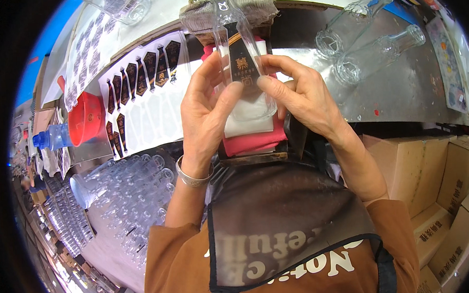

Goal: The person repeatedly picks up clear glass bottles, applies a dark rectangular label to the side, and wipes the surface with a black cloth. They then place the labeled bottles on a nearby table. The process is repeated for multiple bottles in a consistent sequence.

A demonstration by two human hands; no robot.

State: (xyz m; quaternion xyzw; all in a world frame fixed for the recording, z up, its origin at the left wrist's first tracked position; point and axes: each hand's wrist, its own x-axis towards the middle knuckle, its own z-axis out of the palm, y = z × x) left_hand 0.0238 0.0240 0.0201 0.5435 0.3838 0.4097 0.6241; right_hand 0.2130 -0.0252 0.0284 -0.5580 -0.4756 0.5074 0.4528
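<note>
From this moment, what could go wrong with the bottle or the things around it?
The dark label might crease or sit crooked: the thumbs of the left hand and right hand are at its edges, and whether it lies fully flat can't be told.
The clear bottle could slip or roll, as it lies over loose-looking white and red cloth.
A wide swing of the right arm might knock the two bottles beyond it.

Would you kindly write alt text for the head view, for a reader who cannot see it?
The left hand and right hand hold a clear glass bottle with a black tie-shaped label over a red cloth. A sheet of similar labels lies left; two more glass bottles and cardboard boxes are right.
</note>
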